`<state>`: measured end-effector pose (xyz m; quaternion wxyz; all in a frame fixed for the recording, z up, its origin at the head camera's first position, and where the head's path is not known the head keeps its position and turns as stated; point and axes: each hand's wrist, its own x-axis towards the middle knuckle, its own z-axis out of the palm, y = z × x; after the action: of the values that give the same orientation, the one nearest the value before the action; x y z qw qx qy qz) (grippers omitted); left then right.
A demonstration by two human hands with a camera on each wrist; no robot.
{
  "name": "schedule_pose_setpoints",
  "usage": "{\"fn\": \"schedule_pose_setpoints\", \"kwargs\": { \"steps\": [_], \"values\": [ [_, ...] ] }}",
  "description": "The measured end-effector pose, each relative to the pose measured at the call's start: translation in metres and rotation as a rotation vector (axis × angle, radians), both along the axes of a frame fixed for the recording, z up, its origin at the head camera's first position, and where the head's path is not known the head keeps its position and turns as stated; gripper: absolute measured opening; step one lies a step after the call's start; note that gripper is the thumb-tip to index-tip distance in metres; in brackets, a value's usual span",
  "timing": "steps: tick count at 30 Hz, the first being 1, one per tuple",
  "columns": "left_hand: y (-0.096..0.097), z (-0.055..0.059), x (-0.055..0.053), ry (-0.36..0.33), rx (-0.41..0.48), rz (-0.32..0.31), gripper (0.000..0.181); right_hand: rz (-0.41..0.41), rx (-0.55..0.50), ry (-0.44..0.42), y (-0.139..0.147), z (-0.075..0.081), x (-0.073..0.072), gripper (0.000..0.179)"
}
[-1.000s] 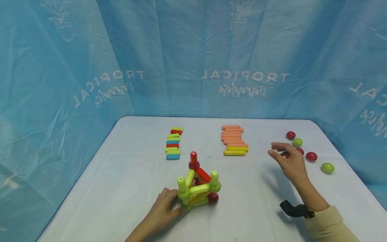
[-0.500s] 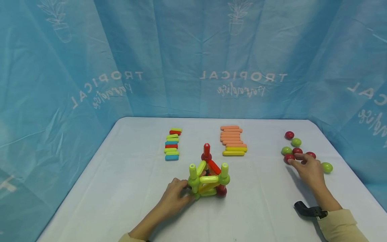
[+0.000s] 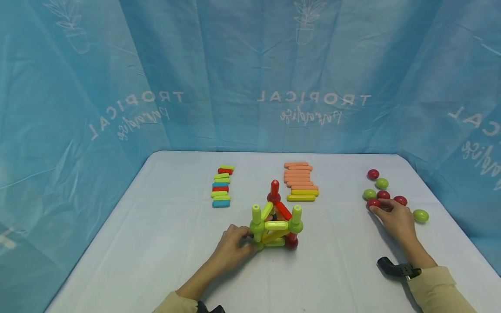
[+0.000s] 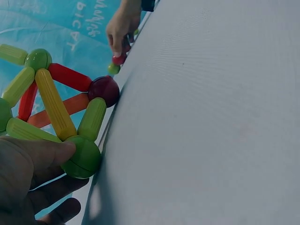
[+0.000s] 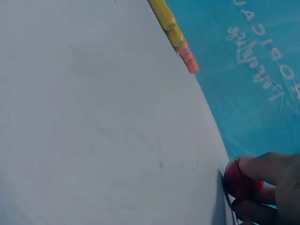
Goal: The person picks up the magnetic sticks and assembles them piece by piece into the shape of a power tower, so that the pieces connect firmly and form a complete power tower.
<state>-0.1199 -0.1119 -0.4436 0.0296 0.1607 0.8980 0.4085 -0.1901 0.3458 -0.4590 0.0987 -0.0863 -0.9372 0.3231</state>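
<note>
Tan sleeves [image 3: 440,290]: at the bottom of the frame, each with a black wrist thing [image 3: 395,268] by it.
Left hand [image 3: 232,248]: low, left of the middle. Thumb and fingers are bent in and pinch a green corner ball [image 4: 84,159] of the stick toy.
Stick toy [image 3: 276,225]: just below the middle. It has red, green, yellow and orange parts, and three sticks poke up. It hides some table behind it.
Right hand [image 3: 397,221]: at the right. Thumb and fingers are bent in, only a ball apart, and pinch a red ball [image 3: 373,203].
Loose balls [image 3: 369,194]: red and green, close round that hand. A green one is just above the held ball and a red one is at its upper right.
Small sticks [image 3: 220,189]: green, red and blue, in a row left of the middle.
Long sticks [image 3: 296,175]: orange ones above yellow ones, right of the middle.
White table [image 3: 332,269]: under everything.
Blue sheet [image 3: 231,56]: across the top, with backwards words.
</note>
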Motion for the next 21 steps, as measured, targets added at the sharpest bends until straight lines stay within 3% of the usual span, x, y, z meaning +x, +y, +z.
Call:
{"fn": "schedule_pose_setpoints", "kwargs": {
  "steps": [4, 7, 10, 15, 18, 21],
  "values": [
    [0.001, -0.001, -0.002, -0.009, 0.004, -0.002, 0.03, 0.006, -0.046, 0.004, -0.017, 0.012, 0.002, 0.057],
    [0.001, -0.003, -0.004, -0.006, 0.008, -0.004, 0.03, 0.076, -0.139, 0.042, -0.047, 0.03, 0.004, 0.06],
    [0.001, -0.004, -0.005, 0.001, 0.013, -0.007, 0.03, 0.199, -0.26, 0.115, -0.088, 0.055, 0.005, 0.056],
    [0.002, -0.004, -0.006, 0.011, 0.015, -0.01, 0.03, 0.472, -0.445, 0.18, -0.152, 0.093, 0.003, 0.042],
    [0.003, -0.004, -0.005, -0.006, 0.013, -0.011, 0.031, 0.62, -0.52, 0.188, -0.178, 0.105, -0.003, 0.038],
    [0.004, -0.003, -0.005, -0.021, 0.013, -0.008, 0.031, 0.7, -0.56, 0.183, -0.195, 0.113, -0.009, 0.036]
  ]
}}
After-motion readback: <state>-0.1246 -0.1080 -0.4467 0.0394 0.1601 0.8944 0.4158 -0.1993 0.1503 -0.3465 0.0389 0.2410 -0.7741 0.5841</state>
